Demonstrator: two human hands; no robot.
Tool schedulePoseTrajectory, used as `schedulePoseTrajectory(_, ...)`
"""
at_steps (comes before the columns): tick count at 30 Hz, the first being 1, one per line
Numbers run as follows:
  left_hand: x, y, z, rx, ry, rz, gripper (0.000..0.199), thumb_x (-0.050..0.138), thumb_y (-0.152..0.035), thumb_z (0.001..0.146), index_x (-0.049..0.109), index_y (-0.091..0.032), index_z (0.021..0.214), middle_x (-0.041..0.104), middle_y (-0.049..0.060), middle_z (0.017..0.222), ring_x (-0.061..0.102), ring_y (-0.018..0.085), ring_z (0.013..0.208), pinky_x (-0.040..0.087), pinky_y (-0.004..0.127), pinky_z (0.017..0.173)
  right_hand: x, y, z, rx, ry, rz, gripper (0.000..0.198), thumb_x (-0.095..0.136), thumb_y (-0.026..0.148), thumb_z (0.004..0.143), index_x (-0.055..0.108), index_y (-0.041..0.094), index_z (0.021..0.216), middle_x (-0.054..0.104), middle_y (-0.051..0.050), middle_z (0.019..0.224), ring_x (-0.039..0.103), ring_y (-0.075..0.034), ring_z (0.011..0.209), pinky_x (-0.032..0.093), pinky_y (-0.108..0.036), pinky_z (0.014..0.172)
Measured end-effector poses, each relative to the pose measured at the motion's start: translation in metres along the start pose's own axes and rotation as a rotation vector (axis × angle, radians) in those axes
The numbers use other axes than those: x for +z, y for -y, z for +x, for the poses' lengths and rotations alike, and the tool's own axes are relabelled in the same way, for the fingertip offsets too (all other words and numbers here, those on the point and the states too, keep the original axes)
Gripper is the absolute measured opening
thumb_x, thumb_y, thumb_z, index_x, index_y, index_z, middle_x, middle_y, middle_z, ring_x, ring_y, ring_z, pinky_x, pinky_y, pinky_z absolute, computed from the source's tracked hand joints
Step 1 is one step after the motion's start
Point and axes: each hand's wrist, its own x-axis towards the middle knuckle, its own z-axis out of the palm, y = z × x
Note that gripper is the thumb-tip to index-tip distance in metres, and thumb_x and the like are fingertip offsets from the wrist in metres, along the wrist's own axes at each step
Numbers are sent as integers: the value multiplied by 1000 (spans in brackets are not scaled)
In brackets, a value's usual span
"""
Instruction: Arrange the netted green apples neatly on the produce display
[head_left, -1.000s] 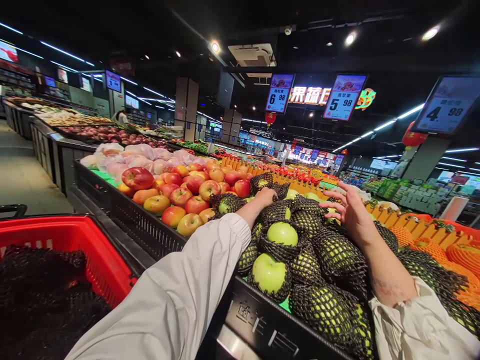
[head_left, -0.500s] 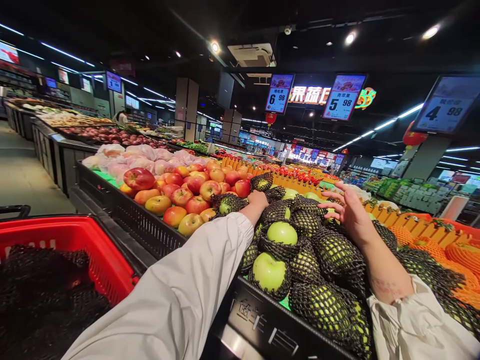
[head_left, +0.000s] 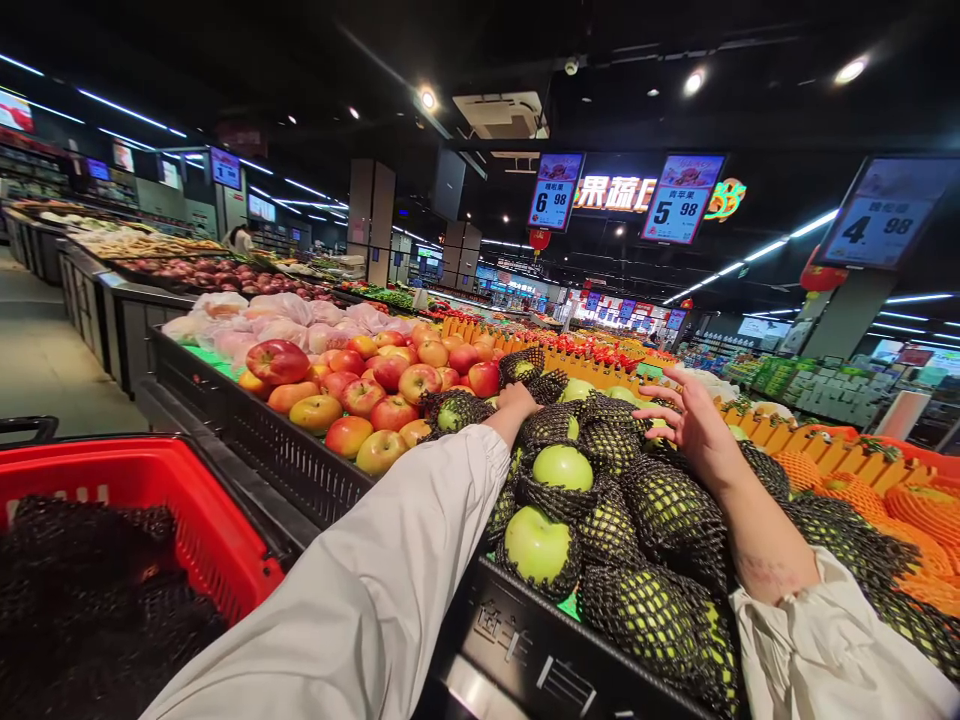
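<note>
Among green apples in black foam netting, my left hand (head_left: 517,403) is curled closed against a netted green apple (head_left: 525,364). Its fingertips are hidden on the far side. My right hand (head_left: 691,425) is raised over the right part of the pile, fingers apart and slightly bent, holding nothing. Between the hands, a green apple (head_left: 562,468) shows its bare top above its net. Lower down, another green apple (head_left: 537,543) sits partly bare at the front of the black display crate (head_left: 517,650).
At the lower left stands a red basket (head_left: 225,540) with dark, blurred contents. Red-yellow apples (head_left: 360,395) and pink bagged fruit (head_left: 277,318) fill the crate to the left. Orange-netted fruit (head_left: 847,488) lies to the right, beside an orange fence divider (head_left: 780,440). Price screens (head_left: 682,198) hang overhead.
The view has shifted very slightly. Both hands keep nearly the same pose and place over the apples.
</note>
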Motion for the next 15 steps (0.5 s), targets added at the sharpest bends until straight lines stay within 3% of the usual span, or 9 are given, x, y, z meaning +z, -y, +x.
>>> schedulePoseTrajectory(4,-1,-1,-2,-25,6,-81,78,85,-33,66,52,-8,132,61,26,133,59,35,126,48,40,101,4,-1,-1,-21,-39,-18,54,61,64,84,50,32,127,64,-5,114,71,-18,86,58,-24,56)
schedulePoseTrajectory(7,-3,-1,-5,-52,-17,-178,99,91,-31,55,42,-8,139,60,28,134,59,38,125,48,43,101,5,-1,0,-24,-41,-29,54,61,64,84,50,32,127,64,-5,114,71,-18,85,58,-24,56)
schedulePoseTrajectory(9,-4,0,-5,-67,-29,-279,103,93,-33,48,45,-10,136,58,27,136,58,39,126,47,42,101,4,-1,0,-20,-41,-27,56,62,65,83,50,32,127,64,-5,114,71,-18,85,58,-23,56)
schedulePoseTrajectory(12,-2,1,-2,-101,-14,-502,82,91,-41,49,59,-12,118,64,22,129,60,37,122,50,39,96,4,-1,0,-12,-39,-12,58,64,65,82,50,32,128,64,-5,115,71,-18,86,57,-21,56)
schedulePoseTrajectory(15,2,0,2,-121,58,-811,56,85,-46,58,65,-14,99,72,15,104,67,32,104,54,38,83,4,-1,0,-13,-41,-3,59,65,65,81,51,32,128,64,-5,114,71,-17,85,57,-21,55)
